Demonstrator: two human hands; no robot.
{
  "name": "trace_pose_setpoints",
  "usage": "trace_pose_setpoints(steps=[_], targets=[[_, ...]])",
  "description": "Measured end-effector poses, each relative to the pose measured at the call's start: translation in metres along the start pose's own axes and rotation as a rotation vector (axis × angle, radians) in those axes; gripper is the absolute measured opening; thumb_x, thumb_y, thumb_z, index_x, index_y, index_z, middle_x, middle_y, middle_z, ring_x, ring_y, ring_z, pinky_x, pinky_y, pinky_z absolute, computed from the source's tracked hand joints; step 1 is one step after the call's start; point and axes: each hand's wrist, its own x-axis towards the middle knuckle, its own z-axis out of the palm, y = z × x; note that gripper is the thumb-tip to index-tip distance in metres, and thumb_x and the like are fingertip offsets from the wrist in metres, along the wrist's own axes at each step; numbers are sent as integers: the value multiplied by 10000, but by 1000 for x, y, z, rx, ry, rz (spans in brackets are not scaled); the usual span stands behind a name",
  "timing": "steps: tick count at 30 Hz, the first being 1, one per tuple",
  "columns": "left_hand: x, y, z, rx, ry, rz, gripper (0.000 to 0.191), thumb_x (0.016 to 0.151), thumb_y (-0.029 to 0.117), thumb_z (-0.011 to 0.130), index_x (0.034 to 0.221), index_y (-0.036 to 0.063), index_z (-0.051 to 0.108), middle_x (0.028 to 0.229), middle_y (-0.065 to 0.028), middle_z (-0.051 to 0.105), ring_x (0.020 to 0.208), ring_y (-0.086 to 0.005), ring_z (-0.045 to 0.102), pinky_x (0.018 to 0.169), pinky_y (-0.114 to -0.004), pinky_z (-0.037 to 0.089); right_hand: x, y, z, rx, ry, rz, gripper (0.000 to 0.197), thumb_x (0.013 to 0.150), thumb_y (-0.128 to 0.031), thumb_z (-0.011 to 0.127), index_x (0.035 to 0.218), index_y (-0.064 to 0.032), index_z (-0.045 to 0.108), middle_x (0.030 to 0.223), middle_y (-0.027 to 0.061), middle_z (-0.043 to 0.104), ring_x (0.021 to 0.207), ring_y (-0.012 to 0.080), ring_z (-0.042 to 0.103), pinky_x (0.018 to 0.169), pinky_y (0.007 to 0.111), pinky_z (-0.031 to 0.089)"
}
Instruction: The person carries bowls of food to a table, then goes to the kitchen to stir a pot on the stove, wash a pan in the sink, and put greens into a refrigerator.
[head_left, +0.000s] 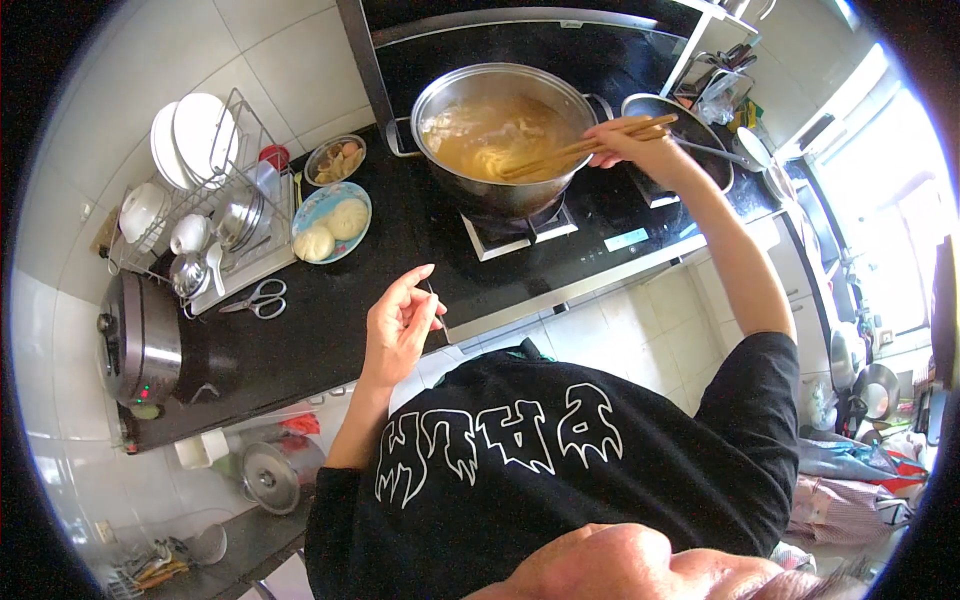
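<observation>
My right hand (619, 142) grips a pair of wooden chopsticks (570, 152) over the right rim of a large steel pot (495, 191). Their tips dip into pale yellow-brown, bubbling liquid (487, 135) with steam over it. Light strands, perhaps noodles, show near the tips. The pot stands on a gas burner (517, 236) of a black glass hob (570, 277). My left hand (405, 315) hovers above the counter's front edge, fingers loosely curled and apart, with no clear object in it. A thin line beside its fingertips seems to be the hob's side edge.
Left are a blue plate of buns (334, 221), a bowl of food (336, 159), scissors (259, 300), a dish rack (244, 169) and an electric cooker (142, 337). A frying pan (652, 112) sits on the right burner, near a knife rack (712, 79).
</observation>
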Motion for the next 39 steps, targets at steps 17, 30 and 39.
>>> trace_pose_setpoints(steps=[17, 30, 39], targets=[[-3, 6, 16, 18, 28, -12, 380, 908, 33, 566, 1280, 10, 493, 804, -64, 616, 674, -85, 580, 635, -219, 506, 98, -45, -27, -593, -178, 20, 204, 852, -223, 644, 883, -28, 695, 727, 90, 685, 624, 134, 647, 600, 277, 547], [-13, -1, 4, 30, 97, -54, 368, 914, 46, 562, 1272, 0, 491, 799, -60, 607, 660, -78, 570, 621, -219, 510, 41, -67, -65, -184, -347, 128, 277, 932, -223, 558, 1046, 6, 664, 864, 135, 689, 719, 187, 688, 659, 262, 573], [1, 2, 16, -7, 21, -37, 374, 922, 33, 534, 1290, 5, 479, 808, -68, 617, 664, -82, 575, 620, -212, 494, 46, -12, 27, -404, -195, -369, 201, 860, -170, 642, 1001, -35, 690, 876, 97, 706, 752, 154, 652, 721, 258, 533]])
